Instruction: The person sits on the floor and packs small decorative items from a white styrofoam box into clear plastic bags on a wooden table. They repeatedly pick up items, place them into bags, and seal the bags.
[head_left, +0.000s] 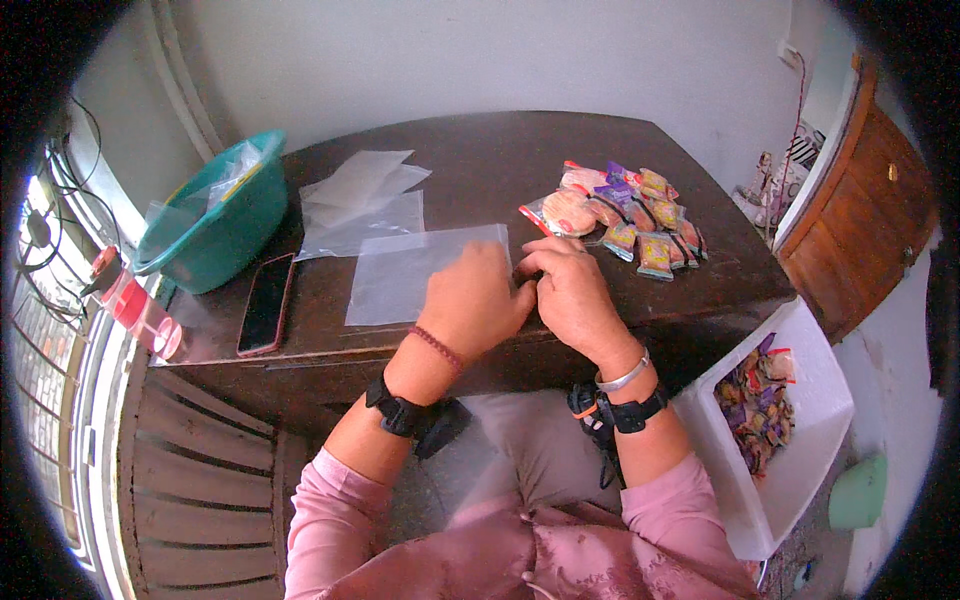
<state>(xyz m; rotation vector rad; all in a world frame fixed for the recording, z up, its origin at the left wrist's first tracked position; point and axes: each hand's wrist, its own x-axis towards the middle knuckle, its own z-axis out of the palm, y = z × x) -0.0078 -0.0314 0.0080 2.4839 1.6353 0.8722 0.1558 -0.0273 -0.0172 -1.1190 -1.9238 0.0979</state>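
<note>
A translucent plastic bag (394, 274) lies flat on the dark wooden table (480, 165). My left hand (480, 300) is over its right part, fingers curled down and slightly blurred. Beside the bag's right edge is my right hand (562, 289), its fingers bent close to my left thumb. Whether either hand grips the bag's edge is hidden by the fingers. Just beyond my right hand sits a pile of small wrapped snacks (641, 214), with round pink-toned wafers (570, 212) in clear packets at its left. More flat translucent bags (360, 202) overlap behind the first one.
A phone (267, 304), a teal plastic basin (217, 217) holding clear bags, and a pink bottle (139, 304) stand along the left side. At the lower right is a white foam box (814, 397) with wrapped snacks inside, near a green bucket (857, 491). A slatted wooden chair (202, 480) is at left.
</note>
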